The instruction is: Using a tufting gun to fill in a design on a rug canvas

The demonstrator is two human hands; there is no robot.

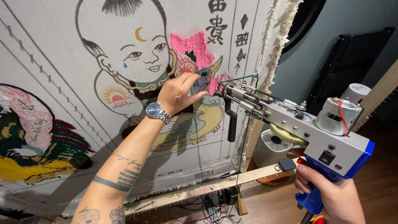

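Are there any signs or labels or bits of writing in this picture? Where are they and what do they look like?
Black brush-style characters: top of the stretched cloth, right of the drawn child's head.
Small white label: low on the cloth near the wooden frame bar, rectangular with dark print.
Small script on the rooster picture: left side, dark writing on pink.
No screens or packages. The left hand touches the cloth; the right hand grips the blue tufting gun.

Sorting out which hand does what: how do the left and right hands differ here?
The left hand is raised, fingers touching the stretched cloth; the right hand sits low, closed around the tufting gun's blue handle. The left wrist wears a watch; the right shows none. Both are bare.
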